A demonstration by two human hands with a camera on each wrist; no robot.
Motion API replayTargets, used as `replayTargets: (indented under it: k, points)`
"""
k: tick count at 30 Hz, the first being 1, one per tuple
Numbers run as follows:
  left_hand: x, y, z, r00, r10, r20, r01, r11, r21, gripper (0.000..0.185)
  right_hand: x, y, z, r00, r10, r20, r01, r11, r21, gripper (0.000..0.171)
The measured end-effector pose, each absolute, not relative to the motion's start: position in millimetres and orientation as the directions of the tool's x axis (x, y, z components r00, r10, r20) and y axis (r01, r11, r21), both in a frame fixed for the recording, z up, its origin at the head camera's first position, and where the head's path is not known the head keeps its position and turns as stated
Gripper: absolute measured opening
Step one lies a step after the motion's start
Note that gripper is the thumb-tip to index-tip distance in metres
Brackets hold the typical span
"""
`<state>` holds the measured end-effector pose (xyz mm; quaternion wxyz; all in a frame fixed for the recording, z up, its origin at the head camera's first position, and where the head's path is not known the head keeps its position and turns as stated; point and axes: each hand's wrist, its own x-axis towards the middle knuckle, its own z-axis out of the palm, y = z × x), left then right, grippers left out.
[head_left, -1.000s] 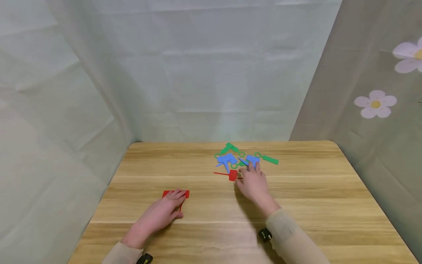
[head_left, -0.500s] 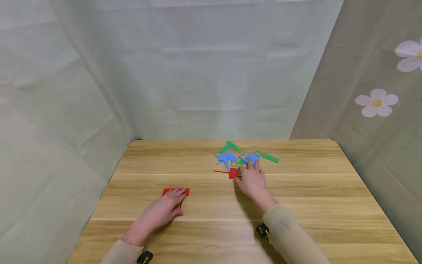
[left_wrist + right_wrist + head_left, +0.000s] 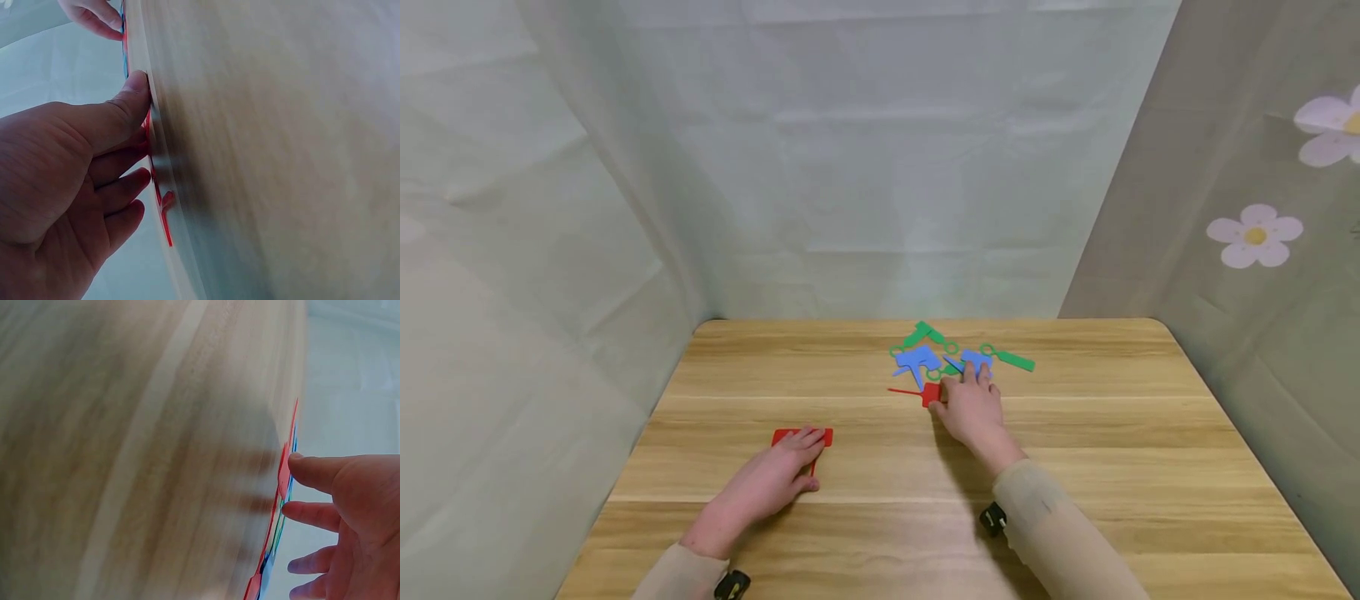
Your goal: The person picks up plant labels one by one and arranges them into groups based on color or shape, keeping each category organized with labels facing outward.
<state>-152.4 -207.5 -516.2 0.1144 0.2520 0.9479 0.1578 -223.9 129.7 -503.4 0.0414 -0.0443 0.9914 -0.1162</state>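
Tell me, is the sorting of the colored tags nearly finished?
Just begun, it seems. One red tag lies apart under the left hand, which rests flat on it. The right hand touches a second red tag at the pile's edge. The blue tags and green tags lie mixed on the table.

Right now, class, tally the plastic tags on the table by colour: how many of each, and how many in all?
Red tags: 2
Blue tags: 2
Green tags: 2 plainly seen
Total: 6, unless overlaps hide more.
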Motion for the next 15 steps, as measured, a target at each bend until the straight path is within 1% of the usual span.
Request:
replayTargets:
  k: [9, 15]
  points:
    - [-152.3, -205.6, -516.3, -0.848, 0.512, -0.132, 0.441, 0.822, 0.360, 0.064, -226.9, 129.1, -507.4, -0.993, -0.085, -0.078, -0.066, 0.973, -0.219, 0.060]
    - [-152.8, -204.9, -516.6, -0.850, 0.511, -0.127, 0.441, 0.823, 0.358, 0.064, -228.7, 128.3, -510.9, -0.995, -0.076, -0.064, -0.060, 0.973, -0.222, 0.056]
